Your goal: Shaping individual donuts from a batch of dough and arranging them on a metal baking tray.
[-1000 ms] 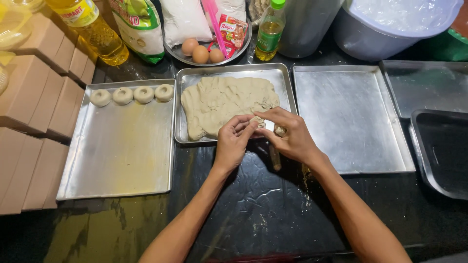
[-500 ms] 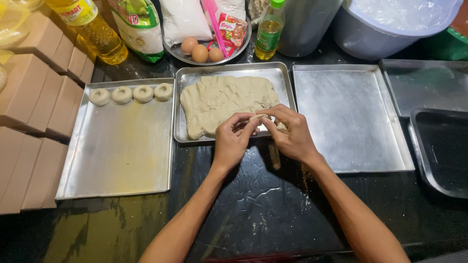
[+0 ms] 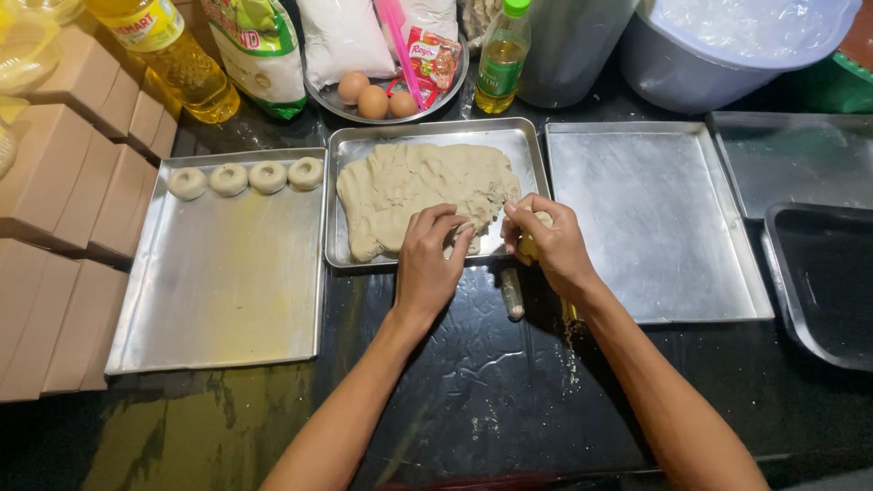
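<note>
Middle tray point(image 3: 347, 200): one flattened slab of pale dough point(image 3: 409, 186), covering most of its floor, torn along the near right edge. Left hand point(image 3: 432, 264) rests on the slab's near edge, fingers curled on the dough, nothing lifted. Right hand point(image 3: 550, 245) sits at the tray's near right corner, grip closed on a small pinch of dough point(image 3: 542, 219).

Left tray point(image 3: 218, 300): four dough rings point(image 3: 245, 177) in a row along the far edge. Right tray point(image 3: 655, 218): bare metal. Two more trays at far right, one silver point(image 3: 791, 159), one dark point(image 3: 818, 273). Count: five trays on the black tabletop point(image 3: 473, 391).

Round plate point(image 3: 332, 100) behind: three eggs point(image 3: 373, 95) and some packets. Two oil bottles, one large point(image 3: 173, 50), one small point(image 3: 502, 59). One white tub point(image 3: 727, 45). Stacked brown boxes point(image 3: 64, 182) at left.
</note>
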